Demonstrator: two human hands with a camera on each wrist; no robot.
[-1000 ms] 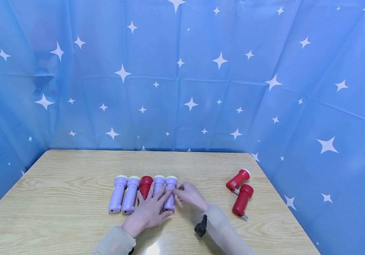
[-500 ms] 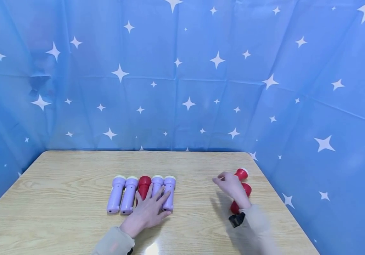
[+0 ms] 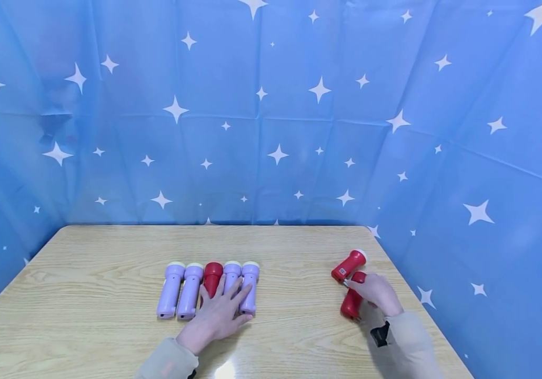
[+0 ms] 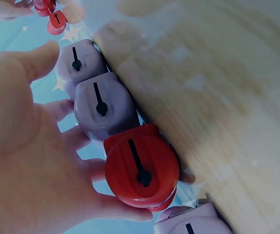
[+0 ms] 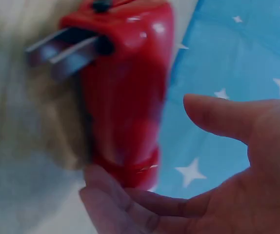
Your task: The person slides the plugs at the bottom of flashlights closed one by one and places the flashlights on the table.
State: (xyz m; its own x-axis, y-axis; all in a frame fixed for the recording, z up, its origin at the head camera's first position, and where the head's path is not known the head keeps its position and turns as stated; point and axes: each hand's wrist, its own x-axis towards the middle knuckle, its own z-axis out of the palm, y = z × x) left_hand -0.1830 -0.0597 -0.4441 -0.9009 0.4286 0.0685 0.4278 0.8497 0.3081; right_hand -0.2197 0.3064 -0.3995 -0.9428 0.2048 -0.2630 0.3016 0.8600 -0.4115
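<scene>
Several flashlights lie side by side on the wooden table. Lilac ones flank a red flashlight (image 3: 211,277), whose rounded end also faces the left wrist view. My left hand (image 3: 218,314) rests across the red one and the two lilac flashlights (image 3: 250,272) right of it, fingers spread. Over at the right, my right hand (image 3: 376,291) reaches over a second red flashlight (image 3: 351,303), fingertips at its head end. In the right wrist view its metal plug prongs (image 5: 74,56) stick out, and the thumb (image 5: 218,114) stands apart from the red body.
Another red flashlight (image 3: 348,266) with a white rim lies just behind the one at my right hand. A blue star-patterned curtain (image 3: 271,131) hangs behind and to the right of the table (image 3: 110,252). Two lilac flashlights (image 3: 170,295) sit left of my left hand.
My right hand has left the right end of the row and moved right to the loose red flashlight. My left hand stays on the row.
</scene>
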